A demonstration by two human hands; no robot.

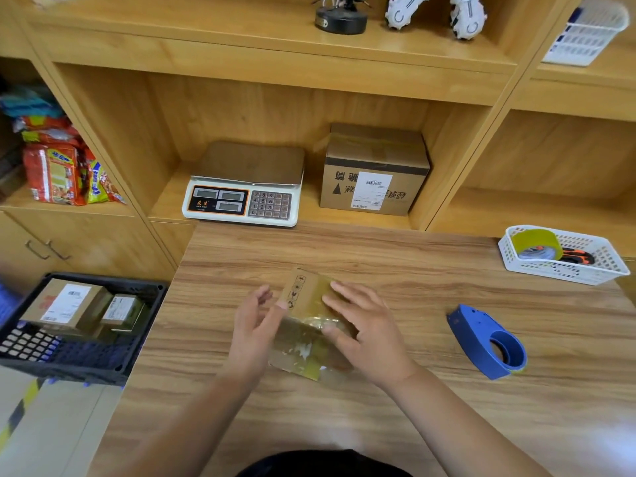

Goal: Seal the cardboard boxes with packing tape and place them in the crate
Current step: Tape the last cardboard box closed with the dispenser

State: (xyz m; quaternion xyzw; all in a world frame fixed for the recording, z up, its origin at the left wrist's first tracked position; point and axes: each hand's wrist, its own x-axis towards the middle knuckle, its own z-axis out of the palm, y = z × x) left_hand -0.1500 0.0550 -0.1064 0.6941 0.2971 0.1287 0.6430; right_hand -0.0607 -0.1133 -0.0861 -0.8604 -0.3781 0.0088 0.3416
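The box (pixel 304 301) lies on the surface (pixel 344 256) in front of the person, between both hands, wrapped in glossy tape that wrinkles on its near face. The right hand (pixel 366 325) lies flat over the box's top right, fingers straight and slightly spread, pressing down, with the thumb on the near face. The left hand (pixel 254 325) stands at the box's left side, fingers loose and apart, gripping nothing; only its thumb touches the box's left edge. The crate (pixel 153 297) sits lower, off the surface's left edge, with two labelled boxes (pixel 65 302) in its far end. The blue dispenser (pixel 488 342) rests on the surface well to the right of the hands. Beyond it a white basket (pixel 557 271) holds a tape roll (pixel 535 244).
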